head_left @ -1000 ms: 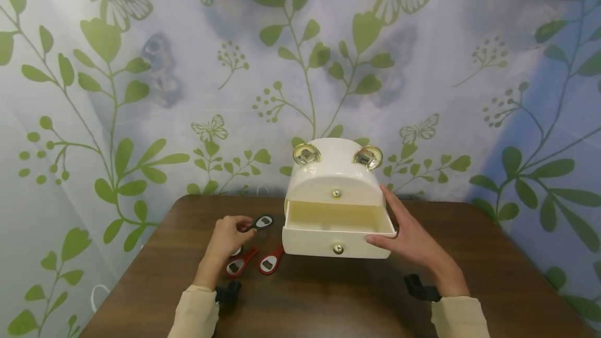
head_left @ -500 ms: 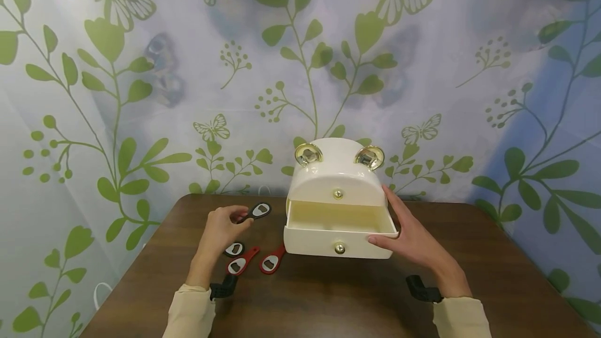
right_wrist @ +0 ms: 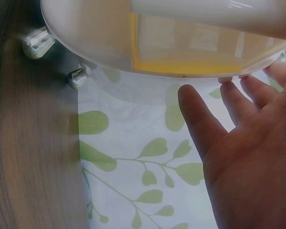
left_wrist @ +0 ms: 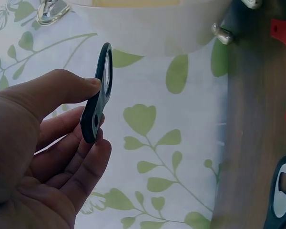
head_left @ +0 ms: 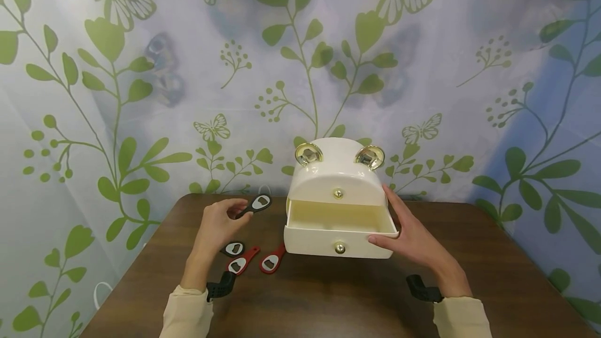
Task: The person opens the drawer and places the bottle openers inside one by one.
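The right hand (right_wrist: 252, 138) stretches its fingers to the rim of a white box (right_wrist: 86, 28). Left of the fingers, two shiny stubs (right_wrist: 78, 77) jut out; farther left lies the table (right_wrist: 28, 143).

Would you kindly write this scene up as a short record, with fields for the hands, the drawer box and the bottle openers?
Left hand: pinches a black bottle opener above the brown table
Right hand: touches the side of the white box, thumb at the lower drawer's front corner
Drawer state: pulled out, nothing visible inside
Box trim: gold-rimmed ears on top, round gold knobs in front
Openers on table: first red opener, second red opener, another black opener
Backdrop: pale, printed with green leaves and butterflies
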Tool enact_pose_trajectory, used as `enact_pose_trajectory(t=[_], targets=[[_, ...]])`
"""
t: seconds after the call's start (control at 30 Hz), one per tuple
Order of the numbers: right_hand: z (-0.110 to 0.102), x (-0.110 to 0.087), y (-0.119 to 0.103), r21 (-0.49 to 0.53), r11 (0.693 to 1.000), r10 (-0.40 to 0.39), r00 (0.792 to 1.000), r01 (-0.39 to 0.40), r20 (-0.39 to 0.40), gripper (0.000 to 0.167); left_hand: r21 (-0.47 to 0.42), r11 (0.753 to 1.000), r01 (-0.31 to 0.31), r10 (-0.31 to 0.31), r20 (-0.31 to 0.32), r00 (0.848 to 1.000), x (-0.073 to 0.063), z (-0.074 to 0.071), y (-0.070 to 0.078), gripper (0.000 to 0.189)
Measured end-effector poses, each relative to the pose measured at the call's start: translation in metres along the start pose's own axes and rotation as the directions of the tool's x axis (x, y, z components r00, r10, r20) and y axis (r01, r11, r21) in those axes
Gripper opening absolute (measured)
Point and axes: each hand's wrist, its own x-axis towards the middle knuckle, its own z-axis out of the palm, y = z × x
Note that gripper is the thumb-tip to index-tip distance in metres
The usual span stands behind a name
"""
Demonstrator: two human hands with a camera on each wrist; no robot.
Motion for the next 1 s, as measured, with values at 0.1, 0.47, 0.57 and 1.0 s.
enact_pose_trajectory(t=[0.1, 0.47, 0.57, 1.0], targets=[[0.0, 0.0, 0.0, 0.007, 1.0, 0.0, 1.0, 0.0, 0.002, 0.115, 0.005, 1.0, -0.005, 0.005, 0.0, 1.0, 0.0, -0.001, 0.002, 0.03], [0.001, 0.0, -0.001, 0.031, 0.999, 0.004, 1.0, -0.004, 0.005, 0.115, -0.012, 0.999, -0.041, 0.04, -0.031, 0.999, -0.004, -0.007, 0.016, 0.03], [0.0, 0.0, -0.001, 0.03, 1.0, 0.002, 1.0, -0.002, 0.006, 0.115, -0.015, 0.999, -0.046, 0.045, -0.039, 0.998, -0.004, -0.008, 0.02, 0.03], [0.0, 0.001, -0.001, 0.017, 1.0, 0.001, 1.0, -0.001, 0.004, 0.115, -0.027, 0.993, -0.119, 0.116, -0.083, 0.99, -0.007, -0.011, 0.038, 0.029]])
